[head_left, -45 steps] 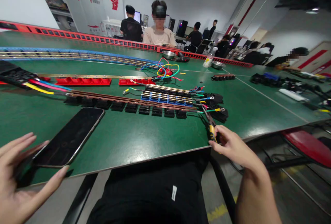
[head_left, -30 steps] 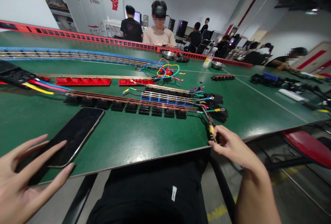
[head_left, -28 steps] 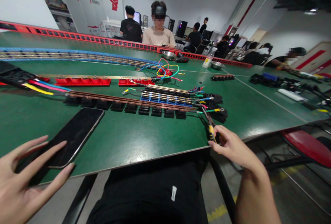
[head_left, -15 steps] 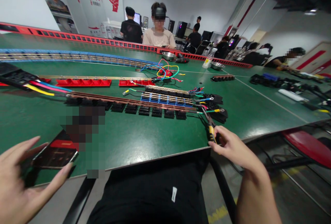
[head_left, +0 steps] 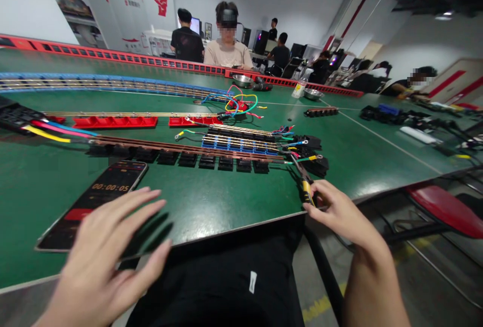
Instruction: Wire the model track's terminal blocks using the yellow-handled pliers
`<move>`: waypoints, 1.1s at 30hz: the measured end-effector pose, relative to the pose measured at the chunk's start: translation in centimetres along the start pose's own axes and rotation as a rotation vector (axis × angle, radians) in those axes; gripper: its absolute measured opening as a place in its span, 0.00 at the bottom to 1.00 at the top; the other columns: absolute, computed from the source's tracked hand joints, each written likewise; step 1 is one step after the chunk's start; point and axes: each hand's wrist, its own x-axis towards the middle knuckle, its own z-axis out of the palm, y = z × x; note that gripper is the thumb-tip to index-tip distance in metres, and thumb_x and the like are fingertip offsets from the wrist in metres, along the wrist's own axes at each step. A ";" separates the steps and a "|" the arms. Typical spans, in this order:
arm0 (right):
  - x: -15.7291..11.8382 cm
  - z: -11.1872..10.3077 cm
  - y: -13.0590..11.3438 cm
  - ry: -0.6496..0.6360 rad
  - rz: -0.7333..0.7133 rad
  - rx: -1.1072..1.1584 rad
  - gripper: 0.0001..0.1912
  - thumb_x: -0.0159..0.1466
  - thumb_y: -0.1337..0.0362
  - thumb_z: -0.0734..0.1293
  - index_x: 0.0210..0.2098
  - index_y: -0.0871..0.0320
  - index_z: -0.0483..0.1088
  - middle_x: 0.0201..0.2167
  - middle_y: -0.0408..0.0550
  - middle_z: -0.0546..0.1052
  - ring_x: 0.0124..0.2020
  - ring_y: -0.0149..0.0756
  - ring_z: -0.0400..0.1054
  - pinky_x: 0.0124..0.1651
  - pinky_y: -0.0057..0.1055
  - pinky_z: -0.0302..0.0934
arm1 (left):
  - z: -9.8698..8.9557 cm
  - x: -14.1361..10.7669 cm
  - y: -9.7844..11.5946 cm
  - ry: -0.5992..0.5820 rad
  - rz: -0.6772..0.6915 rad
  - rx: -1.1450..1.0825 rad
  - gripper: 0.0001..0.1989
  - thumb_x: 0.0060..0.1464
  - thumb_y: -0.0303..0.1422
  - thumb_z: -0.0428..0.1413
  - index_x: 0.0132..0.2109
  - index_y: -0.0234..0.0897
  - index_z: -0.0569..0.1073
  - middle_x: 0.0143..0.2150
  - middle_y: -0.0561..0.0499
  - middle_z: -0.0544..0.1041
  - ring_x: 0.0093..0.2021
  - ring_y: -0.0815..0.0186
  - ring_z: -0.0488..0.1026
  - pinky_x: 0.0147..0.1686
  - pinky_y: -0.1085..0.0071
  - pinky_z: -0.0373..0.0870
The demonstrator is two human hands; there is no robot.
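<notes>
Left hand (head_left: 101,256) covers part of phone (head_left: 101,188). Right hand (head_left: 334,206) conceals handle ends of pliers (head_left: 306,188). Blue track (head_left: 113,83) cut off at 9 o'clock.

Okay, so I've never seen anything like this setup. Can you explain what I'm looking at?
There's no robot here. One camera, worn on a person's head, looks forward and down, so the two bare hands are the wearer's. The right hand grips pliers with yellow-and-black handles. The left hand is open near a phone reading 00:00:05. On the green table lie copper-coloured rails on black holders, a long blue strip and coloured wires. Another person sits across.
</notes>
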 end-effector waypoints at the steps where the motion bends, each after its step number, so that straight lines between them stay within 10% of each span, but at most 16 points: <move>1: -0.1 -0.1 0.1 0.020 0.004 -0.018 0.06 0.59 0.61 0.66 0.33 0.53 0.64 0.33 0.45 0.70 0.31 0.36 0.66 0.35 0.32 0.63 | 0.9 0.8 1.1 -0.091 0.084 -0.006 0.33 0.50 0.35 0.59 0.63 0.60 0.63 0.61 0.57 0.69 0.61 0.51 0.66 0.60 0.50 0.64; 6: -0.4 -0.5 1.2 0.068 0.126 -0.057 0.17 0.56 0.60 0.68 0.44 0.53 0.61 0.37 0.47 0.74 0.38 0.42 0.72 0.41 0.37 0.66 | 5.7 4.1 5.6 -0.378 0.305 -0.012 0.19 0.62 0.39 0.51 0.58 0.42 0.70 0.60 0.45 0.72 0.63 0.54 0.64 0.60 0.53 0.63; 18: -0.4 -0.8 3.1 0.129 0.089 -0.078 0.30 0.54 0.66 0.65 0.56 0.53 0.60 0.54 0.54 0.73 0.55 0.48 0.69 0.57 0.46 0.63 | 12.9 10.9 12.8 -0.583 0.374 0.188 0.41 0.61 0.56 0.45 0.67 0.25 0.60 0.69 0.32 0.55 0.70 0.45 0.48 0.66 0.47 0.51; 26: -0.1 -0.6 3.3 0.177 0.069 -0.183 0.30 0.53 0.66 0.65 0.56 0.52 0.61 0.53 0.53 0.74 0.54 0.49 0.68 0.54 0.45 0.63 | 18.6 13.7 11.5 -0.440 0.277 0.259 0.38 0.64 0.52 0.42 0.68 0.24 0.55 0.70 0.32 0.54 0.70 0.46 0.49 0.66 0.48 0.50; 33: -0.5 -1.1 3.2 0.161 0.078 -0.236 0.29 0.54 0.68 0.64 0.55 0.51 0.61 0.53 0.53 0.73 0.54 0.51 0.67 0.53 0.47 0.62 | 18.9 13.2 10.7 -0.423 0.302 0.203 0.35 0.65 0.48 0.41 0.67 0.24 0.58 0.67 0.32 0.60 0.67 0.47 0.56 0.64 0.49 0.51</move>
